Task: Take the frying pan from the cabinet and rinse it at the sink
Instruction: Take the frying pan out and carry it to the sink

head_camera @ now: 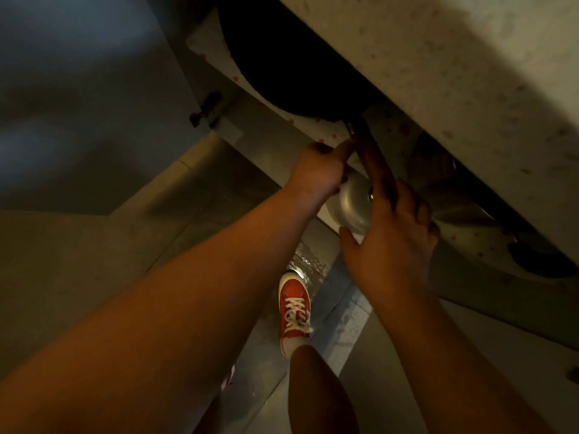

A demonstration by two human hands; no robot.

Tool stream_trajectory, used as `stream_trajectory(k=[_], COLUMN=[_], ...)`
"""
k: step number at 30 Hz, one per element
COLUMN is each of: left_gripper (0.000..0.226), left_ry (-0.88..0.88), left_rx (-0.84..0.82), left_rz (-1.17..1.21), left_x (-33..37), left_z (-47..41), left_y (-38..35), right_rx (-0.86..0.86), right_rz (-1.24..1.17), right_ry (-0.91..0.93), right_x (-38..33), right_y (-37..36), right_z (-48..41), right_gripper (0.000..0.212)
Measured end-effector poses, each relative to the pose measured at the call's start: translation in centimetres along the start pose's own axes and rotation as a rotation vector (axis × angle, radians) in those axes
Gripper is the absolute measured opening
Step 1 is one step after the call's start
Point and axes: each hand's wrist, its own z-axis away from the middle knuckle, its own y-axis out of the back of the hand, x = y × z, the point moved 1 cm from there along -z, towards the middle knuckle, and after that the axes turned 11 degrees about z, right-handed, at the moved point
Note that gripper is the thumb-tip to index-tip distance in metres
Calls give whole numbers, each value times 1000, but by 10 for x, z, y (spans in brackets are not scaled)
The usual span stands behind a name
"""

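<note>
The countertop (438, 73) overhangs the open cabinet, and under it the dark frying pan (294, 67) lies on the shelf (206, 48), which is lined with a white dotted paper; the pan body sits deep at the left end of the shelf, partly hidden by the counter edge, and its brown handle (376, 161) sticks out over the front edge of the shelf toward the person. The cabinet door (78, 89) stands open at the left. The main risk, as I judge it, is at the front edge — a round metal vessel (352, 205) stands directly under the handle, so pulling the pan out low could drag or knock this vessel off the shelf to the floor, close to the red shoe (294, 311). The pan could also strike the underside of the counter if it is lifted too early, and the floor near the shoe looks wet, so a quick step back may slip. The right hand (394, 233) is half open, its fingers laid along the handle and its thumb spread near the metal vessel, not yet closed in a full grip. The left hand (316, 170) is curled beside the base of the handle, at the shelf edge — what exactly it pinches I cannot tell.
</note>
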Motion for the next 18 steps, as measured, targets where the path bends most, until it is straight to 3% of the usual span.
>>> stream_trajectory(k=[4,7,10,12,16,18], left_gripper=[29,33,23,19,8,21], left_ry=[26,36,75,126,136,88], left_rx=[-68,-63,-71,-70,-43,-14], left_rz=[37,68,143,230,346,213], left_x=[6,6,6,9,9,6], left_z=[-12,-21,-26,-25,-26,-29], left_y=[-1,-4,-10,-14,-12,-5], right_rx=[6,-48,-307,-487,-869,-896], right_rz=[-155,-443,-701,-874,-1261,-1352], right_ry=[48,-42,-217,-246,-288,-321], right_x=[-5,3,3,-3,-25,-37], right_y=[2,3,-1,-4,-8,-14], right_z=[6,-6,-35,-52,-63,-58], right_gripper=[82,56,18,7,12,18])
